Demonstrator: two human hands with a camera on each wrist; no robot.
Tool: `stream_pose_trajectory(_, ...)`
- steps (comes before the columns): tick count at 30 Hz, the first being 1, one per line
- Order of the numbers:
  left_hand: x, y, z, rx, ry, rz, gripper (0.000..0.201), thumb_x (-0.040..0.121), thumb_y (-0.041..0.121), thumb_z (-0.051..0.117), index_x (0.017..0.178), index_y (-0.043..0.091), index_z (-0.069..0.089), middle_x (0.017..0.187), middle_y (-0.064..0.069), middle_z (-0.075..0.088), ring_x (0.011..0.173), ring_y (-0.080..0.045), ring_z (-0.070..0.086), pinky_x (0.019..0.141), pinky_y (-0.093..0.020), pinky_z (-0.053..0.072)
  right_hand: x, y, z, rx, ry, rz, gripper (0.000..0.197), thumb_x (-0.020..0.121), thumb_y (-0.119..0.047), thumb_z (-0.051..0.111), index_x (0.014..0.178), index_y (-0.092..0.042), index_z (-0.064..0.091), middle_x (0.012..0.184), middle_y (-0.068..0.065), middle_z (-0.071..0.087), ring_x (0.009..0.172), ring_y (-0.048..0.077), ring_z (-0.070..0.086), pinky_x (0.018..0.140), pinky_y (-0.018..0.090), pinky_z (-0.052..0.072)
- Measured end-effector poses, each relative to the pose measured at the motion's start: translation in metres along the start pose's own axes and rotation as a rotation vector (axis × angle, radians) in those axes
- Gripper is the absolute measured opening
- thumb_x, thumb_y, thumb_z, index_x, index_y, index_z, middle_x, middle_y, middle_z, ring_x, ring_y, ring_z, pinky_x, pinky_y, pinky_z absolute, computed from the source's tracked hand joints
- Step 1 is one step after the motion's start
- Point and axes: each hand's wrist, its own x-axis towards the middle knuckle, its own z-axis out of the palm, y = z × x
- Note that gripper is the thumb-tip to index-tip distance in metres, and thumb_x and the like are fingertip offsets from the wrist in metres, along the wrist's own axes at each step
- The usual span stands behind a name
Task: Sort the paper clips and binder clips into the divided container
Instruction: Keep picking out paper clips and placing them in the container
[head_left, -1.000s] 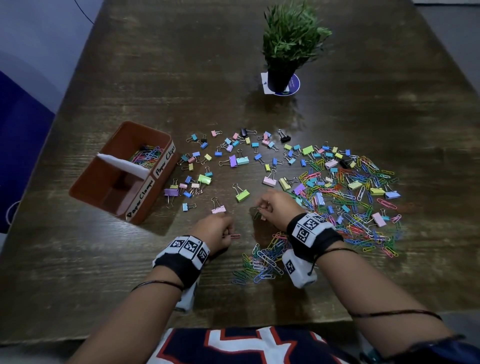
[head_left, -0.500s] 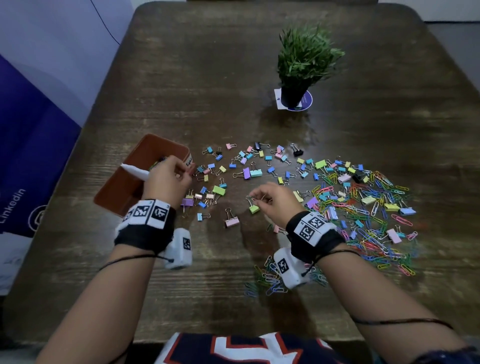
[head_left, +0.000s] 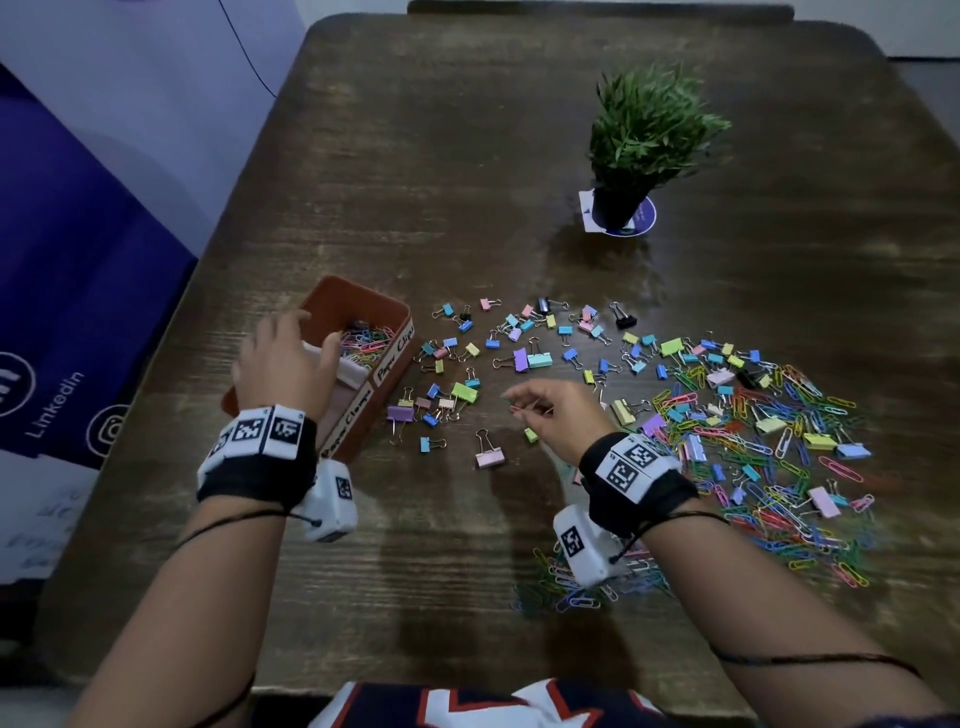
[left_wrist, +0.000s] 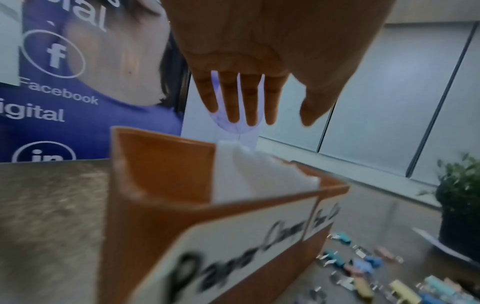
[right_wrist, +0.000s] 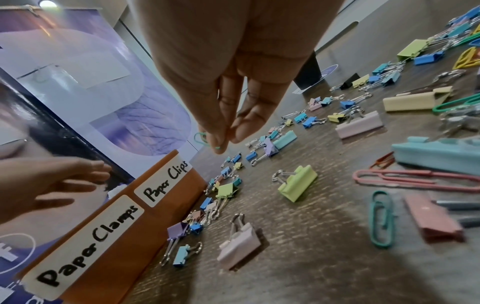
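The orange divided container (head_left: 400, 317) stands at the left, labelled "Paper Clips" (right_wrist: 166, 183) on its far half and "Paper Clamps" (right_wrist: 91, 248) on its near half. A white divider (left_wrist: 259, 174) splits it. Coloured paper clips (head_left: 366, 338) lie in the far half. My left hand (head_left: 311, 332) hovers over the container (left_wrist: 161, 164) with straight, spread fingers (left_wrist: 249, 102), holding nothing. My right hand (head_left: 524, 405) is raised above the table's middle and pinches a green paper clip (right_wrist: 201, 136) between thumb and fingertips (right_wrist: 221, 133). Binder clips (head_left: 519, 358) are scattered beside the container.
A wide pile of paper clips mixed with binder clips (head_left: 769, 457) covers the table's right side. A smaller heap of paper clips (head_left: 576, 587) lies under my right wrist. A potted plant (head_left: 644, 140) stands at the back. A printed banner (head_left: 78, 312) lines the left edge.
My left hand went from the table's front to above the container and its fingers have spread. My right hand rose from the table and shifted left with a clip pinched.
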Motion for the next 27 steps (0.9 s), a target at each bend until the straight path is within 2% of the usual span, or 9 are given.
stream_pose_trajectory(4, -0.011, -0.032, 0.018, 0.001, -0.006, -0.025, 0.064, 0.095, 0.058, 0.034, 0.147, 0.019, 0.030, 0.157, -0.007, 0.025, 0.143, -0.031, 0.021, 0.115, -0.054, 0.014, 0.014, -0.023, 0.012, 0.048, -0.030, -0.058, 0.023, 0.087, -0.003, 0.063, 0.102, -0.020, 0.062, 0.085, -0.013, 0.058, 0.077, 0.001, 0.054, 0.071, 0.015, 0.044)
stream_pose_trajectory(8, -0.011, -0.050, 0.036, 0.051, -0.052, 0.016, 0.076, 0.091, 0.067, 0.024, 0.153, 0.024, 0.014, 0.162, -0.002, 0.008, 0.148, -0.029, 0.006, 0.118, -0.053, 0.005, 0.035, -0.057, 0.026, 0.089, 0.010, -0.137, 0.014, 0.085, -0.003, 0.066, 0.092, -0.013, 0.058, 0.082, -0.011, 0.059, 0.074, 0.006, 0.056, 0.069, 0.014, 0.047)
stream_pose_trajectory(12, -0.015, -0.054, 0.045, 0.051, -0.019, 0.043, 0.076, 0.092, 0.067, 0.025, 0.154, 0.025, 0.010, 0.162, -0.002, 0.009, 0.148, -0.031, 0.006, 0.118, -0.052, 0.003, 0.061, -0.087, 0.053, 0.081, 0.081, -0.187, 0.021, 0.082, -0.005, 0.067, 0.080, -0.020, 0.054, 0.078, -0.005, 0.062, 0.070, 0.010, 0.056, 0.070, 0.027, 0.050)
stream_pose_trajectory(17, -0.016, -0.054, 0.046, 0.047, -0.004, 0.029, 0.076, 0.093, 0.066, 0.025, 0.154, 0.023, 0.010, 0.161, -0.003, 0.011, 0.148, -0.031, 0.006, 0.119, -0.050, 0.003, 0.083, -0.115, 0.089, 0.029, 0.170, -0.226, 0.012, 0.081, -0.007, 0.067, 0.082, -0.017, 0.060, 0.078, -0.001, 0.064, 0.076, 0.016, 0.059, 0.075, 0.040, 0.053)
stream_pose_trajectory(19, -0.016, -0.054, 0.046, 0.047, -0.006, 0.027, 0.075, 0.093, 0.065, 0.026, 0.154, 0.023, 0.011, 0.161, -0.002, 0.012, 0.148, -0.030, 0.005, 0.119, -0.050, 0.002, 0.088, -0.119, 0.097, -0.044, 0.202, -0.216, 0.008, 0.083, -0.015, 0.065, 0.087, -0.022, 0.063, 0.085, 0.001, 0.060, 0.084, 0.017, 0.054, 0.079, 0.037, 0.051)
stream_pose_trajectory(21, -0.016, -0.054, 0.047, 0.049, -0.011, 0.027, 0.075, 0.093, 0.065, 0.026, 0.154, 0.022, 0.011, 0.161, -0.002, 0.012, 0.148, -0.030, 0.005, 0.119, -0.050, 0.001, 0.090, -0.119, 0.100, -0.199, 0.186, -0.178, 0.009, 0.088, -0.026, 0.060, 0.093, -0.028, 0.068, 0.088, -0.005, 0.052, 0.094, 0.017, 0.044, 0.086, 0.032, 0.043)
stream_pose_trajectory(23, -0.016, -0.055, 0.046, 0.045, -0.019, 0.028, 0.076, 0.092, 0.066, 0.022, 0.154, 0.022, 0.011, 0.161, -0.002, 0.012, 0.148, -0.030, 0.004, 0.119, -0.050, 0.001, 0.088, -0.116, 0.102, -0.344, 0.171, -0.227, 0.017, 0.091, -0.030, 0.056, 0.098, -0.028, 0.072, 0.100, -0.011, 0.064, 0.100, 0.019, 0.038, 0.090, 0.033, 0.037)
stream_pose_trajectory(25, -0.016, -0.055, 0.047, 0.045, -0.025, 0.031, 0.078, 0.090, 0.068, 0.019, 0.154, 0.023, 0.011, 0.161, -0.001, 0.011, 0.148, -0.030, 0.003, 0.119, -0.050, 0.001, 0.086, -0.110, 0.100, -0.313, 0.205, -0.296, 0.019, 0.092, -0.029, 0.057, 0.102, -0.028, 0.073, 0.119, -0.015, 0.065, 0.102, 0.020, 0.039, 0.091, 0.036, 0.037)
stream_pose_trajectory(27, -0.016, -0.055, 0.046, 0.050, -0.024, 0.033, 0.080, 0.089, 0.069, 0.016, 0.154, 0.023, 0.012, 0.161, -0.001, 0.012, 0.148, -0.031, 0.004, 0.119, -0.051, 0.001, 0.083, -0.099, 0.096, -0.215, 0.275, -0.331, 0.018, 0.090, -0.024, 0.059, 0.102, -0.025, 0.073, 0.122, -0.013, 0.064, 0.101, 0.022, 0.040, 0.091, 0.035, 0.039)
